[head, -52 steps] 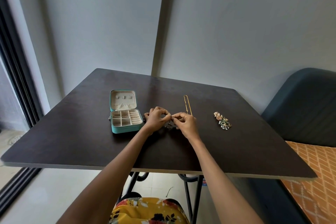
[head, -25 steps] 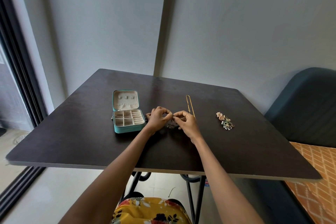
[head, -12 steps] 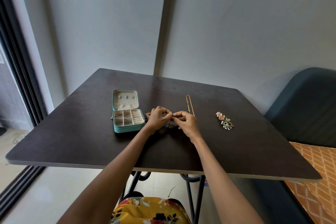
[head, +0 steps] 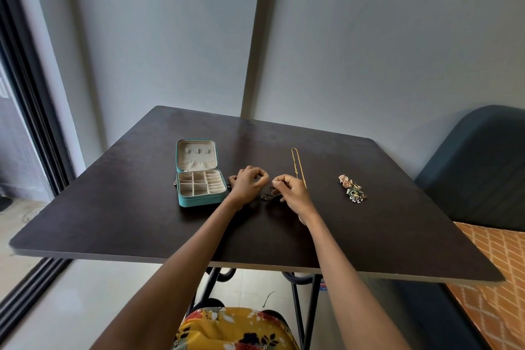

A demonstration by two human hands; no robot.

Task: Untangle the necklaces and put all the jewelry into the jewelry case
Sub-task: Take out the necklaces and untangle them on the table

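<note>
Your left hand [head: 248, 182] and right hand [head: 290, 193] are both curled in a pinch over the dark tangled necklace [head: 268, 195] at mid-table [head: 113, 207]; the chain is too fine to see, so can't tell what your fingertips actually hold; teal jewelry case [head: 199, 179] open just beside your left hand; gold chain [head: 298, 166] laid straight behind your right hand; earring cluster [head: 352, 192] further right.

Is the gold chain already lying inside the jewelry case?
No, the gold chain lies stretched out on the dark table, to the right of both hands and apart from the open jewelry case.
</note>
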